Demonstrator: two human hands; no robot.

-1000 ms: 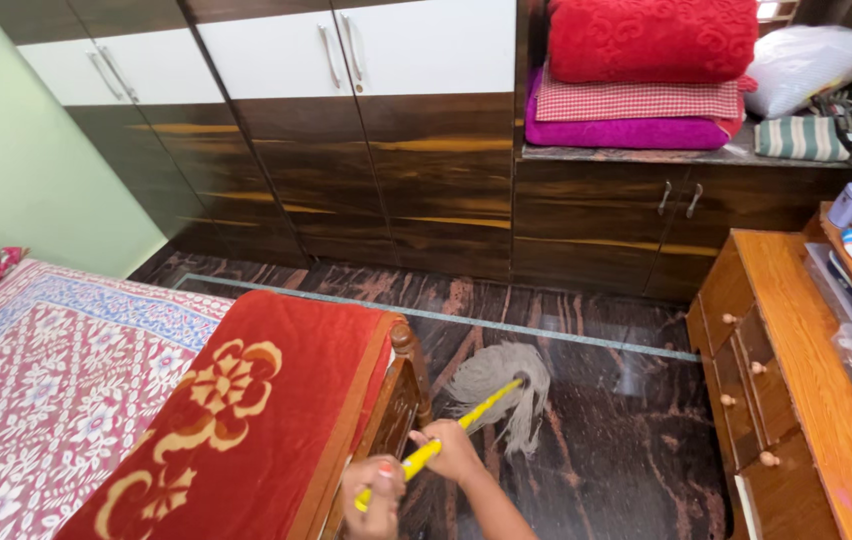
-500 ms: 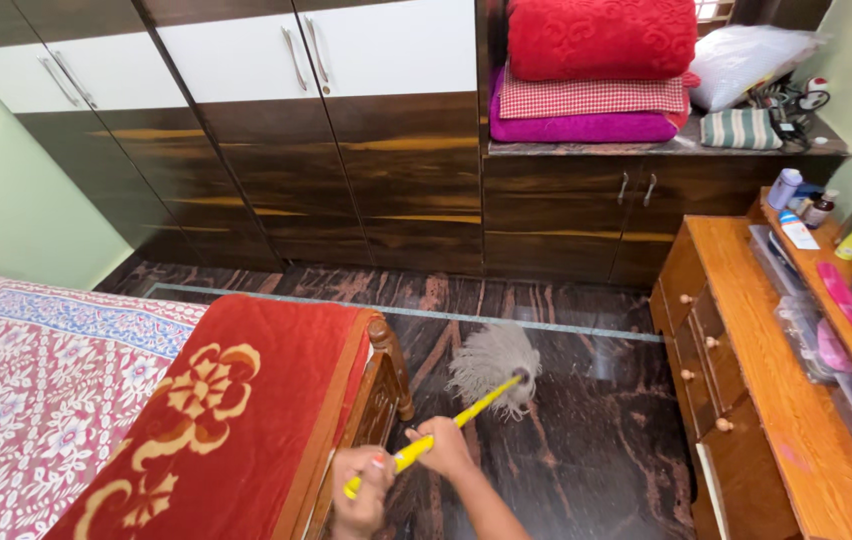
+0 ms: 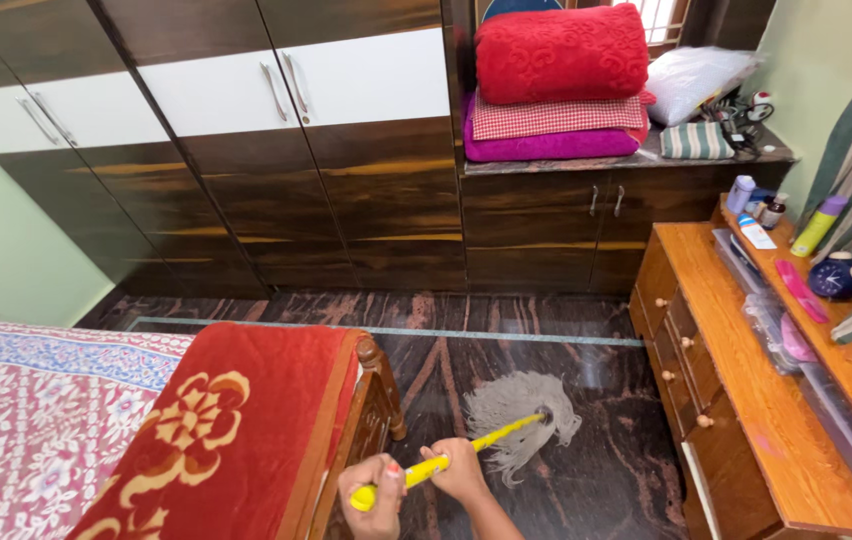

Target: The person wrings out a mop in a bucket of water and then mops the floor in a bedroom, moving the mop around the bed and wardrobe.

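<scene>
You've got a mop in both hands: yellow handle, grey string head spread flat on the dark marbled floor. The head sits at 1 o'clock from your hands, near the frame's lower middle, handle slanting down from it to 7 o'clock.

Your right hand is closed round the handle mid-shaft, fingers wrapped tight. Your left hand is closed round the handle's butt end at 9 o'clock of the right, fingers curled fully over it. The hands are just beside each other, not touching as far as I can tell.

At 9 o'clock of the hands: a wooden bed footboard post, with a red floral blanket draped over the bed end, and a patterned pink bedspread further left.

At 3 o'clock of the mop head: a wooden drawer chest with round knobs; its tabletop carries bottles, a dark blue clock and clear plastic bags.

At 12 o'clock: a dark wood wardrobe with white panels, and a low cabinet stacked with folded red, checked and magenta blankets.
</scene>
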